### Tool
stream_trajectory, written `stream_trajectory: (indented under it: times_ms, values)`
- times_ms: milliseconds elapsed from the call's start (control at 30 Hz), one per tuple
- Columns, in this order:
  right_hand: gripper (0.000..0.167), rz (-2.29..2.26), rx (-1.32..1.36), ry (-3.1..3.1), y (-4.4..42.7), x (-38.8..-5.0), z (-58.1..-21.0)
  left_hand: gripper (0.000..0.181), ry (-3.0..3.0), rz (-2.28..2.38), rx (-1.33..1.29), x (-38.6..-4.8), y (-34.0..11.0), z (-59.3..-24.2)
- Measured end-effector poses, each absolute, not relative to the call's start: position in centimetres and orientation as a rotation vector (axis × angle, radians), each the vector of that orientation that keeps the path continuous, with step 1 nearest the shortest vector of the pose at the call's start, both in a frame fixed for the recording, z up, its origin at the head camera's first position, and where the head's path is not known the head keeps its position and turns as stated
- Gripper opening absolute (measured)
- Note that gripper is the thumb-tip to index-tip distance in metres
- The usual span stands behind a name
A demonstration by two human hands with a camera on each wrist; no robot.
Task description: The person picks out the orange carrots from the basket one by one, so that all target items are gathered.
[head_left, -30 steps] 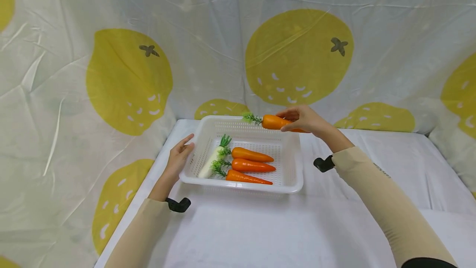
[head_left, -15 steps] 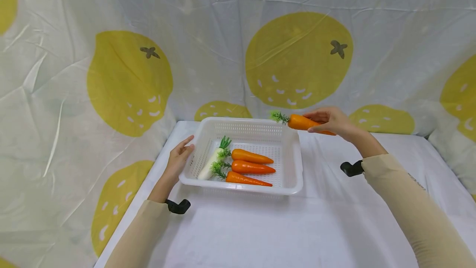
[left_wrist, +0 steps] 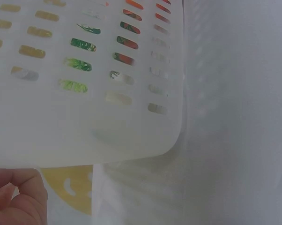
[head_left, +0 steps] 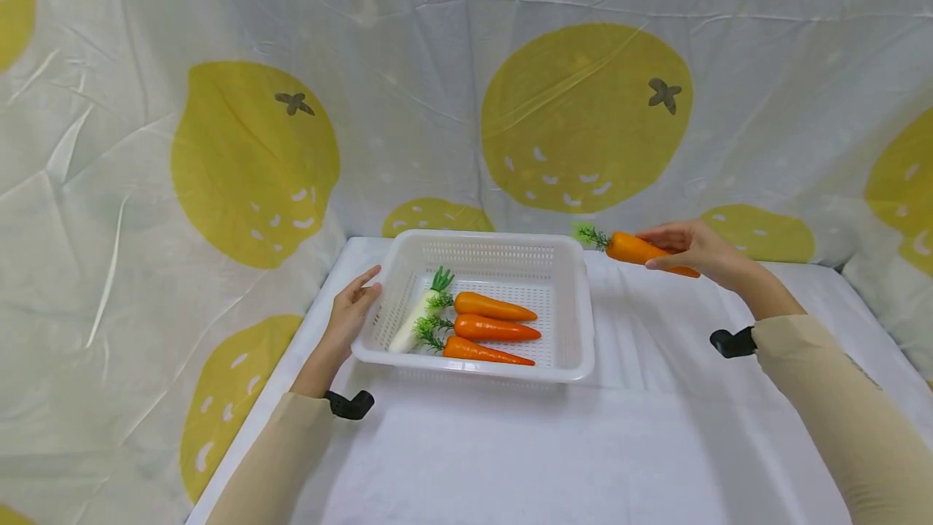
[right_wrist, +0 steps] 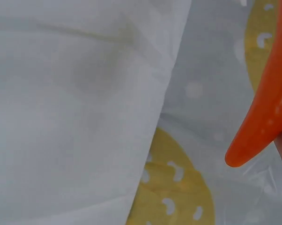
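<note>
My right hand (head_left: 703, 253) grips an orange carrot (head_left: 632, 249) with a green leafy top, held in the air to the right of the white plastic basket (head_left: 474, 369). Its smooth tapered end (right_wrist: 253, 136) fills the right side of the right wrist view. My left hand (head_left: 346, 318) rests at the basket's left rim, thumb and fingers apart. In the left wrist view the perforated basket wall (left_wrist: 117, 131) is close, and part of the hand shows at the lower left. Inside the basket lie a white radish (head_left: 411, 322) with green leaves and three carrots (head_left: 496, 328) side by side.
A white cloth (head_left: 466, 460) covers the table. Behind it and on the left hangs a pale curtain (head_left: 408, 87) printed with yellow lemons. The table's back edge runs just behind the basket.
My right hand has carried the carrot rightward, from over the basket's back right corner to beyond its right side. The left hand and basket have stayed in place.
</note>
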State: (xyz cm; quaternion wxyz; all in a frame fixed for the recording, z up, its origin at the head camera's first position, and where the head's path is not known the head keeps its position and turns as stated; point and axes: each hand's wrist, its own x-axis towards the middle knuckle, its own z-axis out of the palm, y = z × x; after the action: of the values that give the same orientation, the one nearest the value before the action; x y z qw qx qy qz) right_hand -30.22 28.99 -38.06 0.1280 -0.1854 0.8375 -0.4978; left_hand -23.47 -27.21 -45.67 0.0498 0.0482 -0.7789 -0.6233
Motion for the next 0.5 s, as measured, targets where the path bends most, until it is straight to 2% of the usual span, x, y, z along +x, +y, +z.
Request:
stream_trajectory:
  times_ms: [300,500]
  values:
    - [0.061,-1.45,-0.464,2.417,31.0,-30.5,-40.2,0.048,-2.379,-1.89,0.149,-23.3,-27.2,-45.5]
    - [0.06,-1.501,-0.418,2.374,31.8,-30.3,-41.8,0.048,-2.393,-1.939,0.172,-22.0,-26.1,-42.9]
